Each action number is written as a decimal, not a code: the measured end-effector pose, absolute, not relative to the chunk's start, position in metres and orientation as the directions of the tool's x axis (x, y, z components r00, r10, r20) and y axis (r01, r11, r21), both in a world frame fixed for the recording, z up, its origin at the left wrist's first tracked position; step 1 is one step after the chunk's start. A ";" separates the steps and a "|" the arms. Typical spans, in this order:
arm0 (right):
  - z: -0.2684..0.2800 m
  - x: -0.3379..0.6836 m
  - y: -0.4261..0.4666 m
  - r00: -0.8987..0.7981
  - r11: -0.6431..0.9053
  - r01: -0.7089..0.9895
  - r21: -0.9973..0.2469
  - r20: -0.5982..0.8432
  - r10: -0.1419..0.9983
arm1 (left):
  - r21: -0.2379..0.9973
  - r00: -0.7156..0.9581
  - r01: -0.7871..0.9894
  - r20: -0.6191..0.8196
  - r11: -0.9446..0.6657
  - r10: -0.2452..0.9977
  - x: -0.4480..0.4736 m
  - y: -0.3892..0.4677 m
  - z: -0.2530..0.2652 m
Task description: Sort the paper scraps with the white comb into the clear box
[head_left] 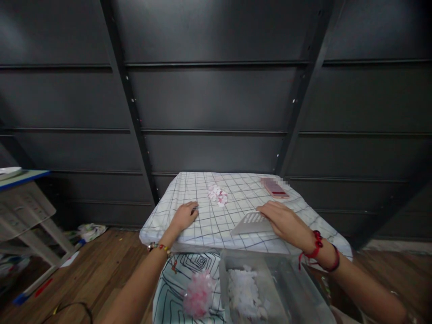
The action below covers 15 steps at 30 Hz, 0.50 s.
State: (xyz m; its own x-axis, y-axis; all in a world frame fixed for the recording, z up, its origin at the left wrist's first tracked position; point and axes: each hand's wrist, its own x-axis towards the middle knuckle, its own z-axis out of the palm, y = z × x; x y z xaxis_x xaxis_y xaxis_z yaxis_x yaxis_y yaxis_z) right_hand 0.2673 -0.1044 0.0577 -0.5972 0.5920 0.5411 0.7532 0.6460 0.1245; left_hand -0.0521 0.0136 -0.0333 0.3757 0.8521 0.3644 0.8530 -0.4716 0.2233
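My right hand [280,218] grips the upper edge of a pale grey card [253,225] with rows of small white pieces on it. The card tilts above the checked cloth near its front edge. On the left part of the cloth rests my left hand [185,217], its fingers loosely bent and thumb apart, with nothing visible in it. Between the hands and farther back lies a small pile of pink and white flat pieces [218,195]. A phone [275,187] in a pink case lies beyond my right hand, partly blurred.
The checked cloth [189,189] covers a low table against a dark panelled wall. In front, a clear plastic box [283,283] holds white pieces [243,290]. Beside it, a clear bag of pink pieces [199,292] lies on patterned fabric [165,292]. A desk [27,202] stands left.
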 end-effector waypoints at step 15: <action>0.051 0.208 -0.074 -0.525 0.472 0.850 0.233 0.432 0.733 | 0.202 0.387 0.856 0.361 -0.477 0.848 -0.052 0.009 -0.031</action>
